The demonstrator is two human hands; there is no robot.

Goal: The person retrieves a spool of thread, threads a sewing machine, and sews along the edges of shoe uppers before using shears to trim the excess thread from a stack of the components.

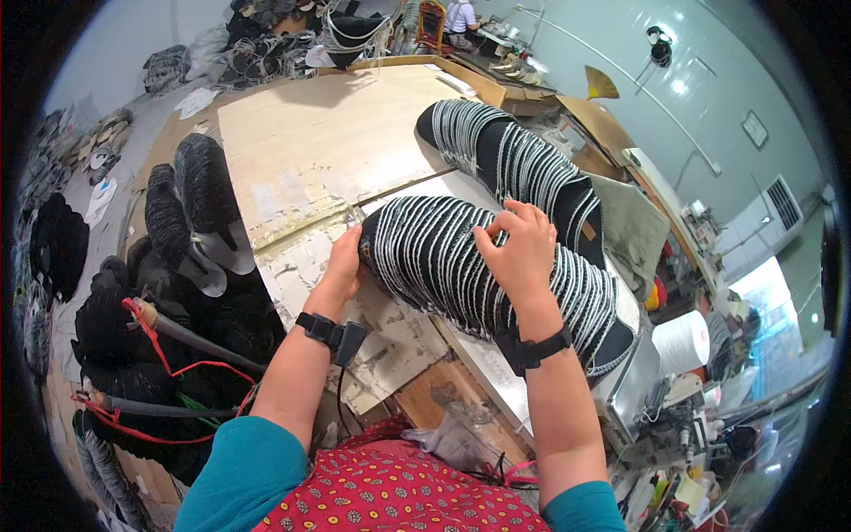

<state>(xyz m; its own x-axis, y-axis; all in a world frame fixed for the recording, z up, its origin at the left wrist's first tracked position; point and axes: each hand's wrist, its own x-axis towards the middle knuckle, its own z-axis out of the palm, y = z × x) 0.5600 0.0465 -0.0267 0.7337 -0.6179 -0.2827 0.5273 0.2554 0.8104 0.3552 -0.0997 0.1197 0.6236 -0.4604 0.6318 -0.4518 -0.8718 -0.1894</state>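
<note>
A long stack of nested black fabric pieces with white cord-like edges (425, 257) lies slantwise before me on the worktable. Cupped against its left end is my left hand (341, 264), its fingertips and thumb pressed to the black end piece. My right hand (523, 248) is over the top of the stack near its middle, fingers bent and thumb apart; whether it pinches any piece cannot be told. Behind lies a second similar stack (523, 160), wholly on the far side of the first. Dark bands sit on both wrists.
The worktable (301, 133) has a worn, patched near edge. Dark bundles (208, 195) lie to its left, above black heaps. Two rods with red cord (199, 341) jut in at lower left. A white thread cone (683, 343) stands by machinery at right. A person (461, 19) sits far back.
</note>
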